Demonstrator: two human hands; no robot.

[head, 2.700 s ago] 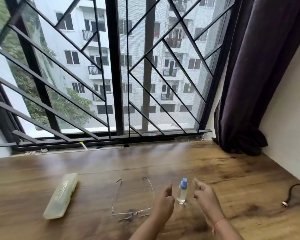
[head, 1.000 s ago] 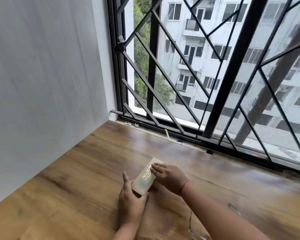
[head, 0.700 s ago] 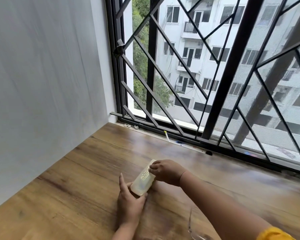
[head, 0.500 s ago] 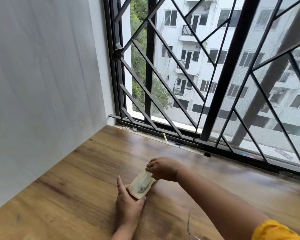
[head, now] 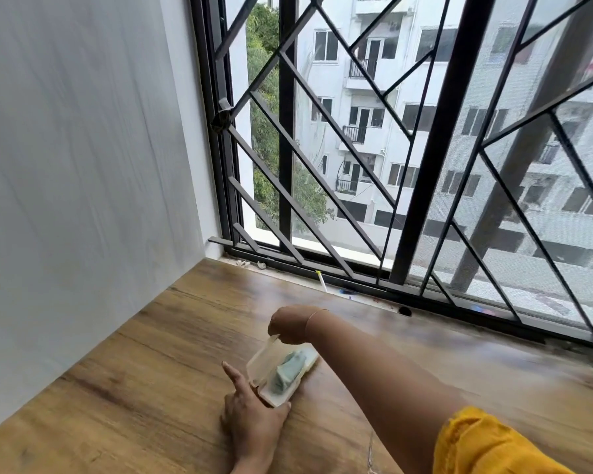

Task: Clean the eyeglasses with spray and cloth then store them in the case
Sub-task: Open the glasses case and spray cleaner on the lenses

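The pale translucent eyeglass case (head: pixel 309 356) lies open on the wooden table (head: pixel 144 378). A folded teal cloth (head: pixel 288 371) sits inside it. My left hand (head: pixel 250 422) holds the case's near end, index finger stretched along its left side. My right hand (head: pixel 288 325) pinches the raised lid (head: pixel 262 354) at the far end. Only a thin sliver of the eyeglasses (head: pixel 370 449) shows at the bottom edge, right of my left hand. The spray bottle is out of view.
A white wall (head: pixel 83 165) bounds the table on the left. A barred window (head: pixel 391 165) runs along the far edge, with small bits of debris on its sill (head: pixel 261 265). My yellow sleeve (head: pixel 486 443) fills the lower right corner.
My view swung left from the glasses and bottle to the case. Both hands took hold of it, and my right hand has lifted the lid open, showing the cloth inside.
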